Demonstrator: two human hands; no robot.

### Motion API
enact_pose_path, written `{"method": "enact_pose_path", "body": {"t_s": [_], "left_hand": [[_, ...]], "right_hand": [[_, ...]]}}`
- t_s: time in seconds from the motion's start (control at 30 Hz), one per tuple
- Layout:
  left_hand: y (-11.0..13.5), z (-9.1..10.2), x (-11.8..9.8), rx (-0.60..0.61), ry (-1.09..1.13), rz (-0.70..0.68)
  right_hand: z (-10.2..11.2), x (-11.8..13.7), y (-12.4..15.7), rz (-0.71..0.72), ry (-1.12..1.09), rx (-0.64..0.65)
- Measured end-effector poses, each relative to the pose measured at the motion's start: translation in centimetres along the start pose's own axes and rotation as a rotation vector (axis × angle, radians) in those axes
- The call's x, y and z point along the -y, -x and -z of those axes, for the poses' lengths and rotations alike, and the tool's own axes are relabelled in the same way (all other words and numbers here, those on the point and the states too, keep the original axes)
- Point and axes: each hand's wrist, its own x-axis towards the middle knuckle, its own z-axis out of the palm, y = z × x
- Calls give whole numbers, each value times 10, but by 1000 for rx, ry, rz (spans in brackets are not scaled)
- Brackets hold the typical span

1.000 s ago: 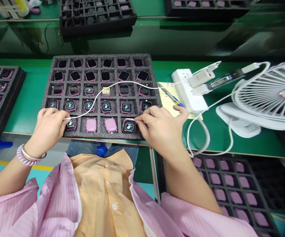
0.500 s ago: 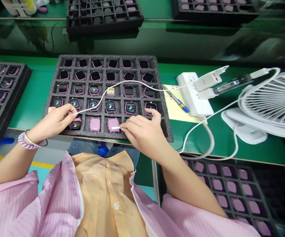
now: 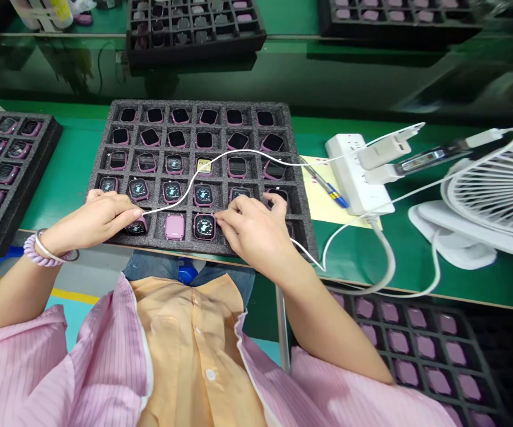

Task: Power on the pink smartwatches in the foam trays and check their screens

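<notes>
Green tabletop [image 3: 72, 178] is partly covered by a dark foam tray [image 3: 180, 244] of watches. By the left hand [image 3: 100, 219], the white cable [image 3: 249, 150] is pinched between thumb and finger. Just left of the right hand's [image 3: 256, 231] fingertips, and touched by them, the lit watch [image 3: 204, 227] is seen face up in the front row — whether it is clamped cannot be told. Fingertip handling of this watch is judged the step in hand — a light, level touch is called for.
</notes>
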Motion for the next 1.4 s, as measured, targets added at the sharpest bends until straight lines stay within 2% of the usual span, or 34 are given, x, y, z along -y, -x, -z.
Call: {"method": "enact_pose_path", "body": {"t_s": [0.2,0.33,0.5,0.73,0.9,0.97,1.1,1.27,1.4], "left_hand": [[-2,-1,4,-15,16,10],[-6,-6,7,-35,-14,34],[-4,-12,15,-21,48,-4],[-6,-20,20,-58,67,-25],[-6,-23,21,-81,96,-44],[-6,-24,22,-90,99,-56],[-7,-25,24,-95,99,-66],[-7,-26,25,-108,112,-70],[-7,-24,23,-102,146,-71]], "right_hand": [[-3,0,3,-11,-20,-29],[0,7,0,-14,62,-21],[-1,17,-2,2,114,-62],[-8,19,2,-58,92,-176],[-1,28,1,-92,126,-358],[3,34,-2,-60,84,-384],[7,47,-5,7,-20,-320],[2,55,-3,71,-101,-94],[0,58,-3,137,-46,-60]]}}
